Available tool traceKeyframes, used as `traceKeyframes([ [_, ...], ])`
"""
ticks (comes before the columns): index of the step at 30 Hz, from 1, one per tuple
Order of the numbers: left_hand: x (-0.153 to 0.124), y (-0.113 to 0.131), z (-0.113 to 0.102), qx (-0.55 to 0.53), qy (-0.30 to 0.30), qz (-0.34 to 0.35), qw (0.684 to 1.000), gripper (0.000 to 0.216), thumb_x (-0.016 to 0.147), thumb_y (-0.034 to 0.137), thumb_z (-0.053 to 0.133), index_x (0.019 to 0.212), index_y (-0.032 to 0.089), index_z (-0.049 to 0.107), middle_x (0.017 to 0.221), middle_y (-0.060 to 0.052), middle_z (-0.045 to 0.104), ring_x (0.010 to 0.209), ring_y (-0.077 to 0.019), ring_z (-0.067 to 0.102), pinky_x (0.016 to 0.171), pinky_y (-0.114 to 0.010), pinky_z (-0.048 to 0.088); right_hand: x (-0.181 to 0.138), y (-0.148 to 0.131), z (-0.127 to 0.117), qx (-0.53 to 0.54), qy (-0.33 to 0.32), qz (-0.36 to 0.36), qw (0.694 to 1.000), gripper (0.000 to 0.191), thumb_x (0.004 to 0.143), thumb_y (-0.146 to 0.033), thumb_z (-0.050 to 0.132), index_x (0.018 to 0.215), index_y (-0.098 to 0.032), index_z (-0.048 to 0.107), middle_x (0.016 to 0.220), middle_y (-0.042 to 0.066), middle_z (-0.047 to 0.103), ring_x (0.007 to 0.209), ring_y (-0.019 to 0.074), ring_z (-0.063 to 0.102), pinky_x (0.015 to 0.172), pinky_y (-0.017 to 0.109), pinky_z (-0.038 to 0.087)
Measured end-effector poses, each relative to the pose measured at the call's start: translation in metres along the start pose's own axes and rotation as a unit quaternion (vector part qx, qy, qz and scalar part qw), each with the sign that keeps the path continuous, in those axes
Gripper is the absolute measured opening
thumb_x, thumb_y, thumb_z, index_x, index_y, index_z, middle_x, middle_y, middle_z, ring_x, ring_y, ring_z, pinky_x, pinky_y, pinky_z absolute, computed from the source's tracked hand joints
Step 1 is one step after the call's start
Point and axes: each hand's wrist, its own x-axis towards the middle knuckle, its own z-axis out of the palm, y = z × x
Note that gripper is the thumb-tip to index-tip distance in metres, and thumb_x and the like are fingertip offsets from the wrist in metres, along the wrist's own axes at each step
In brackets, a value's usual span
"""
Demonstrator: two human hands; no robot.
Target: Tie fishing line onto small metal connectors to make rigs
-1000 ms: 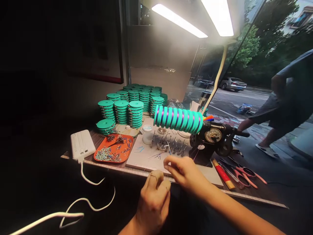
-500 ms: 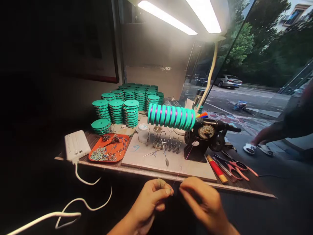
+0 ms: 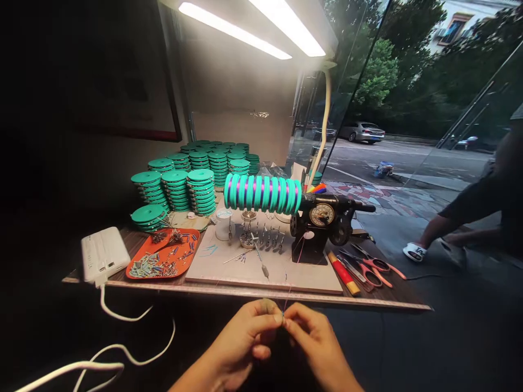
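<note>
My left hand is closed in a pinch, thumb against index finger. A tiny bluish piece, too small to name, shows at its fingertips. My right hand pinches at the same spot, and the fingertips of both hands meet. A thin pink line rises from between them towards the board. Beyond the hands stands a black hand winder with a dial. Its shaft carries a row of turquoise foam spools with purple bands between them.
On the pale board lie a small tool and several metal clips. Left are an orange tray of small parts, a white power bank and stacked green spools. Scissors lie right. A person walks outside.
My right hand has moved left, and its fingertips now meet those of my left hand. The view has swung right, shifting the table leftward. The person outside has taken a step.
</note>
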Motion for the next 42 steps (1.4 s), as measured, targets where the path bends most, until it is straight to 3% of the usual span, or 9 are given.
traceKeyframes([
  [2, 0.0, 0.0, -0.002, 0.133, 0.025, 0.119, 0.984, 0.012, 0.066, 0.023, 0.062, 0.06, 0.015, 0.054, 0.057, 0.003, 0.041, 0.049, -0.0074, 0.034, 0.041, -0.017, 0.024, -0.007, 0.001, 0.005, -0.208, 0.067, -0.183, 0.958, 0.036, 0.089, -0.031, 0.032, 0.063, -0.017, 0.052, 0.051, 0.001, 0.052, 0.045, 0.012, 0.045, 0.046, 0.024, 0.028],
  [7, -0.006, -0.011, -0.012, 0.414, 0.125, 0.395, 0.81, 0.016, 0.077, 0.011, 0.047, 0.064, 0.016, 0.055, 0.072, -0.002, 0.047, 0.068, -0.0148, 0.048, 0.062, -0.026, 0.039, 0.004, -0.037, 0.007, -0.414, 0.073, -0.449, 0.788, 0.047, 0.09, -0.01, 0.02, 0.056, -0.018, 0.051, 0.043, 0.0, 0.048, 0.039, 0.0128, 0.036, 0.044, 0.027, 0.024],
  [14, -0.005, -0.022, -0.022, 0.443, 0.205, 0.477, 0.731, 0.019, 0.08, 0.006, 0.042, 0.082, 0.016, 0.058, 0.079, -0.006, 0.052, 0.071, -0.0157, 0.055, 0.062, -0.026, 0.046, 0.078, -0.081, -0.005, -0.298, -0.205, -0.336, 0.87, 0.016, 0.08, -0.017, 0.043, 0.066, -0.018, 0.05, 0.062, -0.001, 0.051, 0.053, 0.0102, 0.042, 0.049, 0.019, 0.031],
  [26, -0.003, -0.017, -0.028, 0.563, 0.219, 0.628, 0.49, 0.024, 0.075, 0.001, 0.045, 0.091, 0.012, 0.059, 0.089, -0.015, 0.065, 0.075, -0.0203, 0.059, 0.061, -0.027, 0.051, 0.088, -0.084, 0.005, -0.285, -0.156, -0.246, 0.913, 0.018, 0.079, -0.016, 0.048, 0.062, -0.017, 0.053, 0.049, -0.005, 0.044, 0.044, 0.0077, 0.038, 0.045, 0.017, 0.03],
  [29, -0.006, -0.01, -0.026, 0.527, 0.155, 0.598, 0.584, 0.024, 0.076, 0.003, 0.045, 0.089, 0.015, 0.061, 0.085, -0.011, 0.067, 0.075, -0.0196, 0.059, 0.065, -0.029, 0.049, 0.089, -0.09, 0.005, -0.281, -0.145, -0.246, 0.916, 0.017, 0.076, -0.013, 0.054, 0.06, -0.016, 0.056, 0.043, -0.006, 0.045, 0.041, 0.007, 0.04, 0.043, 0.016, 0.03],
  [32, -0.007, -0.004, -0.022, 0.323, 0.121, 0.388, 0.855, 0.012, 0.076, 0.013, 0.052, 0.069, 0.015, 0.061, 0.068, -0.004, 0.062, 0.065, -0.0141, 0.054, 0.06, -0.023, 0.044, 0.075, -0.085, -0.006, -0.271, -0.104, -0.282, 0.915, 0.011, 0.078, -0.015, 0.053, 0.07, -0.016, 0.06, 0.052, -0.002, 0.056, 0.046, 0.0087, 0.047, 0.047, 0.018, 0.036],
  [34, -0.006, -0.001, -0.02, 0.101, 0.08, 0.18, 0.975, 0.01, 0.069, 0.017, 0.062, 0.061, 0.012, 0.059, 0.061, -0.001, 0.055, 0.052, -0.0069, 0.043, 0.044, -0.015, 0.032, 0.057, -0.074, -0.016, -0.28, -0.031, -0.369, 0.886, 0.012, 0.082, -0.016, 0.049, 0.079, -0.015, 0.06, 0.065, 0.004, 0.062, 0.055, 0.0121, 0.053, 0.053, 0.022, 0.039],
  [39, -0.003, 0.001, -0.015, -0.113, 0.002, -0.016, 0.993, 0.019, 0.053, 0.018, 0.071, 0.061, 0.01, 0.055, 0.065, 0.0, 0.051, 0.046, -0.0009, 0.031, 0.035, -0.012, 0.008, 0.022, -0.044, -0.02, -0.361, 0.017, -0.568, 0.739, 0.016, 0.082, -0.007, 0.046, 0.082, -0.011, 0.061, 0.059, 0.006, 0.06, 0.05, 0.0139, 0.048, 0.045, 0.026, 0.033],
  [42, -0.004, 0.001, -0.013, -0.135, -0.009, -0.033, 0.99, 0.024, 0.051, 0.02, 0.073, 0.058, 0.011, 0.052, 0.062, 0.002, 0.047, 0.045, -0.0002, 0.03, 0.035, -0.011, 0.008, 0.02, -0.036, -0.011, -0.365, 0.014, -0.583, 0.726, 0.015, 0.08, -0.005, 0.047, 0.077, -0.008, 0.062, 0.056, 0.007, 0.059, 0.049, 0.0138, 0.044, 0.043, 0.027, 0.031],
])
